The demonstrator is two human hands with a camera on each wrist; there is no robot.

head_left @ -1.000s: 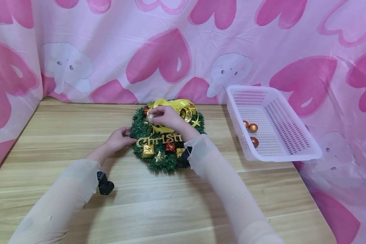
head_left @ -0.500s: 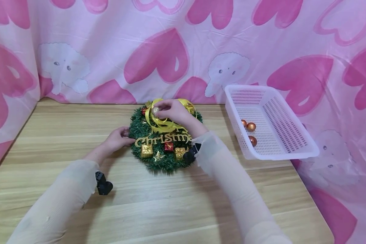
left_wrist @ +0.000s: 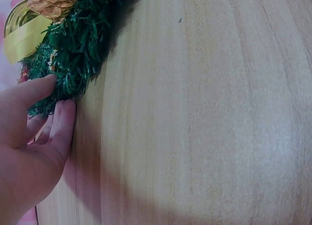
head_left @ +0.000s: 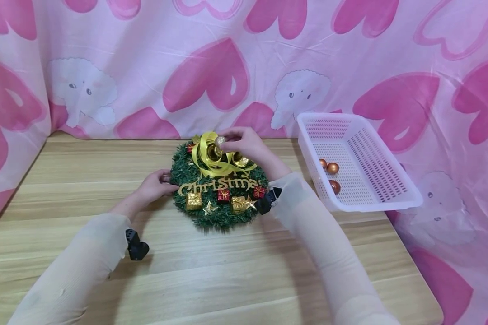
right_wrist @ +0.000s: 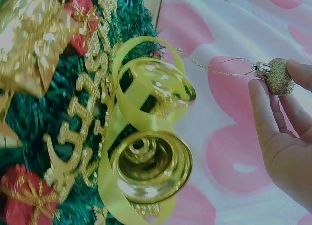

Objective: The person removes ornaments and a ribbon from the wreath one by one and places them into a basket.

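A green Christmas wreath lies on the table, bearing gold lettering, small gift boxes and stars. My left hand holds its left edge; in the left wrist view the thumb lies against the greenery and the fingers reach beneath it. Between thumb and fingers, my right hand pinches a small glittery gold bauble above the wreath's far part. From the bauble's silver cap a thin gold cord stretches toward two shiny gold bells with a looped yellow ribbon.
To the right stands a white perforated plastic basket with 3 copper-coloured balls in it. A pink heart-print cloth hangs behind and beside the wooden table. Each wrist carries a small black camera.
My right hand has moved to the right with the bauble, from the wreath's upper left to above the bells, uncovering more of the lettering. My left hand stays at the wreath's edge.
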